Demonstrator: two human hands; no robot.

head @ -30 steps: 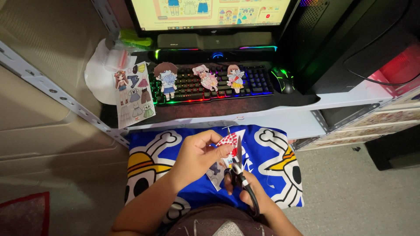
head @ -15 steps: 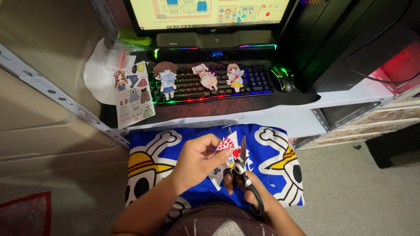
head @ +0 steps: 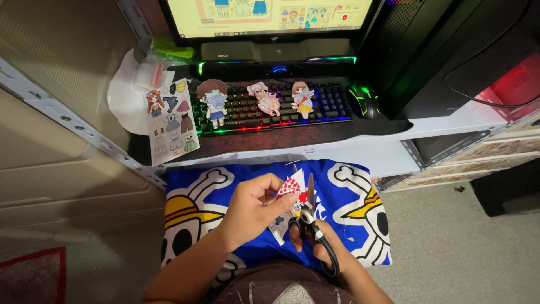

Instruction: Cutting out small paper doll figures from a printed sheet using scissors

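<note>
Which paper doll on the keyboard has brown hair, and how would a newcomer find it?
Start at the rainbow-lit black keyboard below the monitor. Three cut-out paper dolls lie across its keys; take the leftmost, the brown-haired paper doll. It alone has a wide dark-brown hairdo and pale blue dress; its neighbours are pink and yellow-skirted.

Dim room, monitor (head: 270,14) glowing bright, keyboard (head: 270,107) backlight shining rainbow, red glare bleeding at right edge, wide-angle bending edges, focus staying sharp

The scissors (head: 309,217) had shiny metal blades and smooth black plastic handles. The cutout (head: 291,187) was thin matt paper, as was the sheet (head: 171,121) of doll clothes. The blue pillow (head: 343,191) looked like soft printed cloth. The keyboard (head: 270,107) was glossy black plastic.
</note>
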